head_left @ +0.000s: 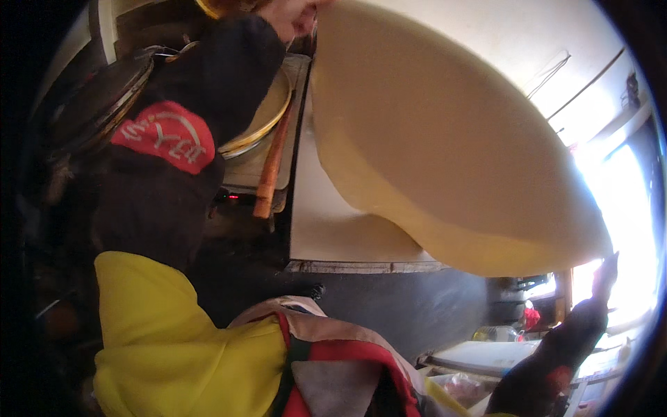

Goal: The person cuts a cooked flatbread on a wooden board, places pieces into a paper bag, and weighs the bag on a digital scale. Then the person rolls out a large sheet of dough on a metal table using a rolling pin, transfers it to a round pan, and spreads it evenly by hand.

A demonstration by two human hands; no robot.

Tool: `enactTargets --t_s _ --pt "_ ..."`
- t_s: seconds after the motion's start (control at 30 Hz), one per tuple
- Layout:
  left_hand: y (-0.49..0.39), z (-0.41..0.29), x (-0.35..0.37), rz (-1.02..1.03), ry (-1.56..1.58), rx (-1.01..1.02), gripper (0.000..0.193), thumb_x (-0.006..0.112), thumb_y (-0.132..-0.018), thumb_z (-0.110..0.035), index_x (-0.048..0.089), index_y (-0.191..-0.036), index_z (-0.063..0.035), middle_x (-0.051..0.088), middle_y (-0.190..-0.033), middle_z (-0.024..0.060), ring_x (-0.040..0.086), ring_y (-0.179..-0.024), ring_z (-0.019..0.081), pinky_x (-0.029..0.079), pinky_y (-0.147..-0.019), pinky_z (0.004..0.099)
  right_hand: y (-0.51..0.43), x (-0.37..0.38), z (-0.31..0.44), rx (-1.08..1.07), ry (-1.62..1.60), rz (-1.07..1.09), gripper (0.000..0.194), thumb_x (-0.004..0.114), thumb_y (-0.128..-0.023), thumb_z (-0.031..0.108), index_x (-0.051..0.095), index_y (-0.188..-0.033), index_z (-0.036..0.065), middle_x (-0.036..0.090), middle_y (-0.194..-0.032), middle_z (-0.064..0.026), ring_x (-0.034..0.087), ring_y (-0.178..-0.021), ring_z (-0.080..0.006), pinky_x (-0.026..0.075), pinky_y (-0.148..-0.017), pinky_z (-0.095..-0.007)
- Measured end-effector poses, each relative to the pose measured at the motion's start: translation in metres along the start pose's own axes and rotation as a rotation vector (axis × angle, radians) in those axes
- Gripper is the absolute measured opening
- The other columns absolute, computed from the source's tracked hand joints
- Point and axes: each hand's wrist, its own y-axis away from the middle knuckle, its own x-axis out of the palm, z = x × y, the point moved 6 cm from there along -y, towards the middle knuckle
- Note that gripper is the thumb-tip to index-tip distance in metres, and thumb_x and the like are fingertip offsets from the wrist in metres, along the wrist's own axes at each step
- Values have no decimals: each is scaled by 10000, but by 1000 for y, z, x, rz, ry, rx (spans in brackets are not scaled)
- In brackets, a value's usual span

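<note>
A large, thin, pale sheet of dough (443, 140) hangs stretched between my two hands. At the top of the view, my left hand (296, 18) pinches its upper left edge; part of that hand is cut off by the frame. My right hand (604, 276), dim against the bright window, holds the sheet's lower right end. Below the sheet is a pale work board (333, 229), which the lower edge of the dough partly hides. Dark sleeve covers with red patches run along both forearms.
Left of the board, a scale (284, 177) with a lit red display carries round metal pans (260, 117) and a reddish wooden stick (273, 161). More stacked round pans (104, 99) stand at far left. A white lidded box (479, 354) and a clear plastic bottle (495, 333) are at lower right.
</note>
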Motion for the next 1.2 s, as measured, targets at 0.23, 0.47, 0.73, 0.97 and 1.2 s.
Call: enactTargets --t_s 0.23,0.47,0.73,0.97,1.2 --pt "67 -159 -89 -161 -109 59 247 637 -851 -320 591 -880 -78 492 -685 0 407 -532 86 329 -488 241 -67 94 83 132 -110 139 251 503 -924 344 593 -913 110 465 -616 40 375 -485 -64 343 -456 -186" --pt "109 -257 -216 -365 -199 129 236 619 -868 -283 602 -916 -53 559 -711 17 443 -509 81 357 -461 219 -79 334 114 252 -150 610 270 524 -896 413 605 -892 155 475 -613 74 336 -467 -58 315 -444 -184" --pt "67 -344 -453 -414 -130 77 221 631 -864 -246 613 -942 -40 598 -691 21 387 -390 46 255 -331 170 -73 621 83 -225 -77 597 302 518 -923 250 448 -1130 41 577 -867 -75 313 -456 -39 303 -411 -169" --pt "18 -348 -533 -689 -216 290 268 621 -858 -360 618 -843 -92 589 -674 22 391 -390 74 284 -342 200 24 763 110 -3 -250 573 262 570 -910 315 543 -891 55 437 -564 37 279 -391 -18 231 -332 -165" --pt "36 -264 -587 -795 -451 39 336 549 -871 -472 544 -681 -195 487 -546 -43 387 -429 84 262 -366 249 51 874 14 400 -255 668 319 477 -930 383 548 -806 98 284 -463 91 240 -346 -21 179 -299 -179"
